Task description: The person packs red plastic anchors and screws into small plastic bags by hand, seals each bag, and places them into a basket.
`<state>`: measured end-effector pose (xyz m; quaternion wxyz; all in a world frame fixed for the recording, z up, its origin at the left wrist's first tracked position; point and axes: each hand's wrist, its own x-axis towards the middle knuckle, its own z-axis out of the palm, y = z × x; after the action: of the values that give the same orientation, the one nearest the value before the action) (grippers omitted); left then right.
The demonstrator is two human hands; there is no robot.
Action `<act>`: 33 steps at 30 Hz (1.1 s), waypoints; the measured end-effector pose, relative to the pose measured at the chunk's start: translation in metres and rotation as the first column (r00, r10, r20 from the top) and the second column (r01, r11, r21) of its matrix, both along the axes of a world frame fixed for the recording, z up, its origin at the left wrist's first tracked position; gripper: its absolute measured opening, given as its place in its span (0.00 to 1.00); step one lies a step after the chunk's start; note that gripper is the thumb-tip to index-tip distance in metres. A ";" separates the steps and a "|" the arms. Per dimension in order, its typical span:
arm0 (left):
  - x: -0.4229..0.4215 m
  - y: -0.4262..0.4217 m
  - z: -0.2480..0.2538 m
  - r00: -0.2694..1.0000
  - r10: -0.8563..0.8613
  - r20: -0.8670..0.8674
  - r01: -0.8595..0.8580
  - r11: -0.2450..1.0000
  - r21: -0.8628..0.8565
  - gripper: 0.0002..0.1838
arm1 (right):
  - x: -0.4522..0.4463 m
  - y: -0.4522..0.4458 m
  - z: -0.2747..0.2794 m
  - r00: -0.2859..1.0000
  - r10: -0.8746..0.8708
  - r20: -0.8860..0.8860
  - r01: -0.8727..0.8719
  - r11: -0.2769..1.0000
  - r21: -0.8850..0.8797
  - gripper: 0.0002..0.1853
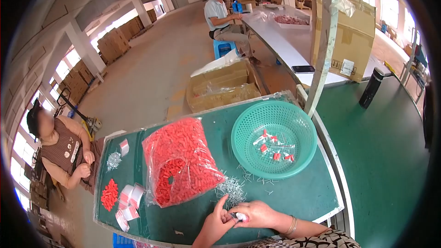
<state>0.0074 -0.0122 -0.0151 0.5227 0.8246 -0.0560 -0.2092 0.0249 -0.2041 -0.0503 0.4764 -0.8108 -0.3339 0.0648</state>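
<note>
At the left edge of the frame, a co-worker has both hands raised close together; whatever they hold is too small to tell. Left of centre, a clear bag full of red pieces lies on the green tabletop. At bottom centre, the left hand has its index finger pointing up, its other fingers partly hidden; its grip cannot be told. Touching it, the right hand pinches a small white-and-red piece, mostly covered by fingers. Right of centre, a green basket contains scattered red-and-white pieces.
</note>
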 end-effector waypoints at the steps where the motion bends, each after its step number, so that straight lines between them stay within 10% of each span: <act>1: 0.000 0.000 0.001 1.000 0.000 0.010 0.000 1.000 0.007 0.44 | 0.000 0.000 0.001 1.000 0.003 0.000 -0.003 1.000 -0.001 0.27; 18: 0.001 0.015 0.004 0.999 -0.036 0.003 0.036 0.986 -0.160 0.34 | -0.005 0.000 0.009 0.997 -0.039 0.066 0.038 0.999 0.022 0.24; 22: 0.025 0.051 0.018 0.867 0.447 0.220 -0.414 0.892 -0.180 0.11 | -0.005 -0.002 0.011 0.996 -0.081 0.030 0.080 0.996 0.048 0.24; 26: 0.079 0.093 0.013 0.557 0.227 0.799 -0.547 0.824 0.147 0.08 | -0.007 0.001 0.007 0.998 -0.061 0.022 0.059 0.995 0.080 0.24; 33: 0.124 0.127 -0.044 0.760 -0.069 0.646 -0.465 0.637 0.615 0.14 | -0.009 0.005 0.001 0.998 -0.030 0.050 0.027 0.998 0.052 0.24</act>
<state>0.1314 0.1150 -0.0587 0.1097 0.9847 -0.0352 0.1306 0.0163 -0.1989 -0.0493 0.4893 -0.8044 -0.3357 0.0288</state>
